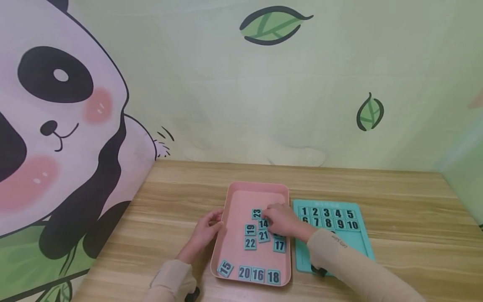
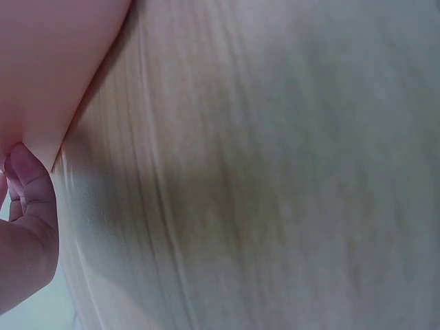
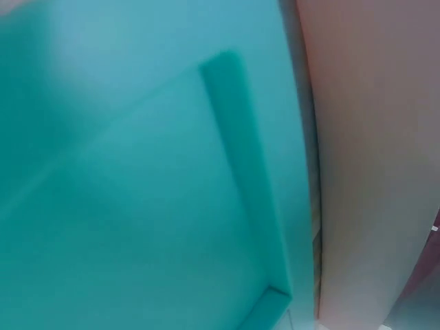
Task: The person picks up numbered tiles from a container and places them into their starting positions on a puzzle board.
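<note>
A pink tray (image 1: 235, 201) holds several teal tiles with black numbers. My left hand (image 1: 205, 230) grips the tray's left rim; in the left wrist view, its thumb (image 2: 31, 165) presses against the tray's outer wall. Over the tray's right side, my right hand (image 1: 284, 220) has its fingertips down at the number 14 tile (image 1: 263, 224), beside the number 23 tile (image 1: 256, 214). Whether it pinches a tile is hidden. Close by lie the number 21 tile (image 1: 263, 235) and the number 17 tile (image 1: 279, 246). The right hand is out of the right wrist view.
Right of the tray lies a teal number board (image 1: 349, 241), with tiles 1 to 10 in its top rows; my right forearm covers part of it. Along the tray's near edge are tiles 15 (image 1: 225, 268), 20 (image 1: 244, 273), 16 (image 1: 258, 274) and 18 (image 1: 273, 277). A printed backdrop (image 1: 211, 105) stands behind the wooden table (image 1: 181, 184).
</note>
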The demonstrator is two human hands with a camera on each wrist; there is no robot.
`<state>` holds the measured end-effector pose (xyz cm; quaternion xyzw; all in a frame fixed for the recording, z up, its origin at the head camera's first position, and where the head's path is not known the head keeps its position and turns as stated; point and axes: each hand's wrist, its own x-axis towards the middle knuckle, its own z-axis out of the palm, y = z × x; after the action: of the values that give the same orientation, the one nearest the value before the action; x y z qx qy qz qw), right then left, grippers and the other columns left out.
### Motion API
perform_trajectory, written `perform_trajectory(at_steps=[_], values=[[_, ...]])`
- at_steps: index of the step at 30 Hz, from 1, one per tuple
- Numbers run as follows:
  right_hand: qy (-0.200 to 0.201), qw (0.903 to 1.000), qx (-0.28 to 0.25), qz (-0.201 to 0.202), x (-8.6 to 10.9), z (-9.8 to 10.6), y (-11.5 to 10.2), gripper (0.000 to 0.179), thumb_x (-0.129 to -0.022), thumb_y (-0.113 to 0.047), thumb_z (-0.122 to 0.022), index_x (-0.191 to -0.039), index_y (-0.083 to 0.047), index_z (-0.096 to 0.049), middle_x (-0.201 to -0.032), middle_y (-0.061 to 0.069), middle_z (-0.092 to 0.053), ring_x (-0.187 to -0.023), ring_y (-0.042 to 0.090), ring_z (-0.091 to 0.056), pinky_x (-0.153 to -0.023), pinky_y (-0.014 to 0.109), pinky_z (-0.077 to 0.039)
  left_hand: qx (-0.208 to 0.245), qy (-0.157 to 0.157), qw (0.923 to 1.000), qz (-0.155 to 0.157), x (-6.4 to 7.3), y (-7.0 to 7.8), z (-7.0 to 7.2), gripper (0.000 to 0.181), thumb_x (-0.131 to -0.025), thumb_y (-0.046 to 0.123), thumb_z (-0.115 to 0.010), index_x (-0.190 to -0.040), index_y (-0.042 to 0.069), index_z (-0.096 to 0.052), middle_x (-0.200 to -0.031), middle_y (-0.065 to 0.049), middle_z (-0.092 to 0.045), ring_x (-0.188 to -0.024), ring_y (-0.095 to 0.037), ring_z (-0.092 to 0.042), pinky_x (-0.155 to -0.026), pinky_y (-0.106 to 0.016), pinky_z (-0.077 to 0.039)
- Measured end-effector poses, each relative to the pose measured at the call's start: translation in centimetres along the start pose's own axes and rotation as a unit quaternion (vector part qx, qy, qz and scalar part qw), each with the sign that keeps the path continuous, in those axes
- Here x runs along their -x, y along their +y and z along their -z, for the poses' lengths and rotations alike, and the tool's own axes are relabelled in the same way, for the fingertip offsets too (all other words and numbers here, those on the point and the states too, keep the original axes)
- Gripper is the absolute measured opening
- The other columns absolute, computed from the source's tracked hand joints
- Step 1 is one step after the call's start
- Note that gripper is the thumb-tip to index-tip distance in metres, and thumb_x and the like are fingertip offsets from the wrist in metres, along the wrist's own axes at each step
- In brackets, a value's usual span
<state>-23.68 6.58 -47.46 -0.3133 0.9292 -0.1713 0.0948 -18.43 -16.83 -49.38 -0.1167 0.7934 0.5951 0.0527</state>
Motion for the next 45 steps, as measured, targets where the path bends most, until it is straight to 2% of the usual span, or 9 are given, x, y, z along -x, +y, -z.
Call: perform_trajectory(at_steps=[3, 8, 12, 15, 19, 26, 30, 35, 45], values=[[0.006, 0.9999, -0.013, 0.0, 0.0, 0.0, 0.1, 0.025, -0.072, -0.017, -0.067, -0.097, -0.015, -0.065, -0.076, -0.008, -0.052, -0.074, 0.011, -0.043, -0.077, 0.031, -0.035, 0.0, 0.0, 1.0, 0.001, 0.0, 0.0, 0.0, 0.038, -0.085, 0.001, -0.05, -0.122, 0.006, -0.05, -0.106, -0.016, -0.051, -0.087, -0.019, -0.052, -0.061, -0.025, -0.046], [0.013, 0.9958, -0.09, -0.004, 0.2, 0.7, 0.1, 0.031, -0.069, -0.012, -0.068, -0.1, -0.008, -0.064, -0.086, -0.001, -0.056, -0.076, 0.01, -0.046, -0.069, 0.024, -0.043, -0.003, -0.001, 1.0, -0.001, -0.1, 0.1, 0.0, 0.038, -0.085, 0.002, -0.049, -0.123, 0.006, -0.05, -0.105, -0.015, -0.05, -0.085, -0.018, -0.052, -0.06, -0.024, -0.045], [0.02, 0.985, -0.169, -0.028, 0.6, 1.8, -0.2, 0.034, -0.068, -0.015, -0.073, -0.099, -0.006, -0.064, -0.094, 0.002, -0.056, -0.08, 0.012, -0.049, -0.071, 0.026, -0.047, -0.004, -0.004, 1.0, -0.004, -0.1, 0.1, -0.1, 0.038, -0.086, 0.002, -0.049, -0.123, 0.006, -0.049, -0.105, -0.015, -0.05, -0.084, -0.017, -0.052, -0.059, -0.025, -0.045], [0.023, 0.9752, -0.211, -0.063, 1.0, 2.3, -0.2, 0.038, -0.066, -0.023, -0.075, -0.099, -0.009, -0.063, -0.098, 0.0, -0.054, -0.086, 0.014, -0.049, -0.073, 0.029, -0.046, -0.003, -0.004, 1.0, -0.002, -0.1, 0.0, -0.1, 0.037, -0.086, 0.003, -0.049, -0.123, 0.006, -0.05, -0.106, -0.015, -0.05, -0.084, -0.017, -0.052, -0.06, -0.025, -0.046], [0.028, 0.9713, -0.22, -0.086, 1.8, 2.9, 0.3, 0.036, -0.067, -0.025, -0.075, -0.098, -0.014, -0.062, -0.099, -0.003, -0.052, -0.088, 0.015, -0.049, -0.074, 0.028, -0.045, -0.001, -0.006, 0.9999, -0.009, 0.0, -0.1, -0.1, 0.036, -0.086, 0.002, -0.049, -0.122, 0.005, -0.05, -0.106, -0.016, -0.05, -0.087, -0.019, -0.051, -0.064, -0.026, -0.047], [0.045, 0.9754, -0.21, -0.05, 4.1, 4.8, 2.3, 0.029, -0.074, -0.011, -0.065, -0.103, -0.01, -0.061, -0.1, 0.001, -0.057, -0.089, 0.02, -0.05, -0.077, 0.034, -0.047, 0.004, -0.005, 0.9999, -0.013, 0.0, -0.2, -0.1, 0.036, -0.086, 0.001, -0.049, -0.122, 0.004, -0.05, -0.107, -0.016, -0.05, -0.088, -0.019, -0.05, -0.063, -0.026, -0.047], [0.054, 0.9759, -0.203, -0.06, 5.5, 5.5, 3.8, 0.029, -0.075, -0.01, -0.065, -0.103, -0.012, -0.061, -0.102, 0.002, -0.058, -0.095, 0.021, -0.051, -0.082, 0.039, -0.046, 0.004, -0.006, 0.9999, -0.016, 0.1, -0.1, -0.1, 0.036, -0.086, 0.001, -0.049, -0.122, 0.003, -0.05, -0.107, -0.018, -0.049, -0.088, -0.019, -0.05, -0.062, -0.025, -0.047], [0.069, 0.9751, -0.2, -0.067, 7.4, 6.2, 5.8, 0.033, -0.075, -0.009, -0.065, -0.107, -0.007, -0.059, -0.107, 0.007, -0.057, -0.102, 0.027, -0.052, -0.086, 0.044, -0.045, 0.005, -0.003, 0.9998, -0.02, 0.2, -0.1, -0.1, 0.036, -0.085, 0.0, -0.05, -0.121, 0.002, -0.05, -0.107, -0.018, -0.05, -0.09, -0.021, -0.052, -0.066, -0.026, -0.048], [0.12, 0.9729, -0.187, -0.064, 11.0, 6.3, 9.5, 0.031, -0.07, -0.003, -0.066, -0.101, -0.001, -0.06, -0.096, 0.009, -0.056, -0.092, 0.027, -0.052, -0.08, 0.044, -0.045, 0.001, -0.001, 0.9998, -0.022, 0.0, -0.3, -0.2, 0.037, -0.084, 0.0, -0.05, -0.121, 0.002, -0.051, -0.105, -0.017, -0.051, -0.092, -0.022, -0.052, -0.069, -0.028, -0.049]])
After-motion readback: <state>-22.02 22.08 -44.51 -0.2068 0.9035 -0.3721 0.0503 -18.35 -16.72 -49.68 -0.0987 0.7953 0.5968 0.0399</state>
